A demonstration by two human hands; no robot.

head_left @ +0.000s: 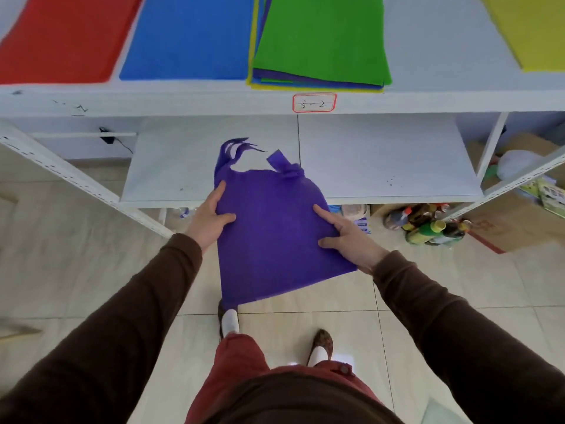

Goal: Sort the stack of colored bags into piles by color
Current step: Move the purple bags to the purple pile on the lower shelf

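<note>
Both hands hold a purple bag (272, 234) flat above the floor, the left hand (211, 218) at its left edge, the right hand (348, 237) at its right. On the shelf (183, 99) above lie a red pile (61, 38), a blue pile (189, 38), a green-topped mixed stack (321, 41) and a yellow pile (532, 29).

A white metal shelving unit (214, 101) stands ahead of the hands, its upper shelf edge bearing a small red-bordered label (314, 102) and its lower shelf (382, 157) lying bare and white just beyond the fingers. Beneath the hands spreads a pale beige tiled floor (76, 270). To the right of the hands, under the shelving, sit clustered bottles (428, 228) and a cardboard box (513, 228).
</note>
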